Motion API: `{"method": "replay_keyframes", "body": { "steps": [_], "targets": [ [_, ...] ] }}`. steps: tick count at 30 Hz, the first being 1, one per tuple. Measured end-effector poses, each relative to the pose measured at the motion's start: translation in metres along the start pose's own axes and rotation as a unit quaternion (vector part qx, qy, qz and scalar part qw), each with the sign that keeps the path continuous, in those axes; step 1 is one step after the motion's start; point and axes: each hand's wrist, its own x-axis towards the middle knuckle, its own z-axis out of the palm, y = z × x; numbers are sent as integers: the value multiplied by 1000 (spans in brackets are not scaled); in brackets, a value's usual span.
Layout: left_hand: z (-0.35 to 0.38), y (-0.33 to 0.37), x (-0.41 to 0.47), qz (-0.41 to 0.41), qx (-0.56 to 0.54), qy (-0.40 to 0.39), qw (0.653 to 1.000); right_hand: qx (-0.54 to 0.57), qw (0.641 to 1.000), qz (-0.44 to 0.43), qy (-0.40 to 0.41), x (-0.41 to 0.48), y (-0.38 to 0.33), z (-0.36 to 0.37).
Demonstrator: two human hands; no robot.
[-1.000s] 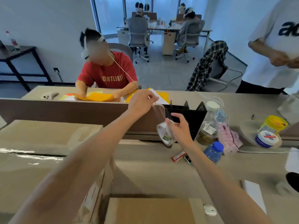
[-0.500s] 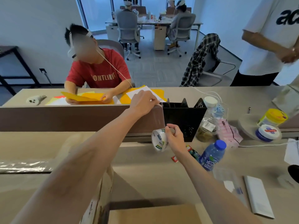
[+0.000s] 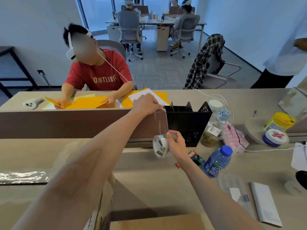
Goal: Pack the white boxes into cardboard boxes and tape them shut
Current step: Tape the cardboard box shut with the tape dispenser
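- The tape roll (image 3: pixel 160 146) is held above the tabletop (image 3: pixel 149 180) in the right grip (image 3: pixel 177 145); its free end is pinched by the left grip (image 3: pixel 146 105).
- One cardboard box (image 3: pixel 25 153) appears taped; more sealing is judged outstanding.

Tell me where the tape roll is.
Head view, centre: the tape roll hangs in the right hand over the desk, just left of the black rack, its strip stretched up to the left hand.

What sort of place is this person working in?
Most likely an open-plan office: a long grey-beige desk with a brown divider panel, grey swivel chairs at a far table, and a black mesh file holder.
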Motion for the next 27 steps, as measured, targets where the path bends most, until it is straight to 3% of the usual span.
{"method": "replay_keyframes", "body": {
  "steps": [4,11,16,21,27],
  "targets": [
    [3,2,6,-49,39,-40,997,10,1000,19,9,4,4,2],
    [-1,-24,12,-99,-8,-69,993,30,998,24,42,4,5,5],
    [-9,-46,3,-88,6,-28,996,-6,999,44,23,6,4,8],
    [-7,-42,-33,7,51,109,993,-91,992,46,68,-4,-13,3],
    [6,0,-119,13,-130,127,983,-65,993,-47,92,-51,-56,-16]
  ]
}}
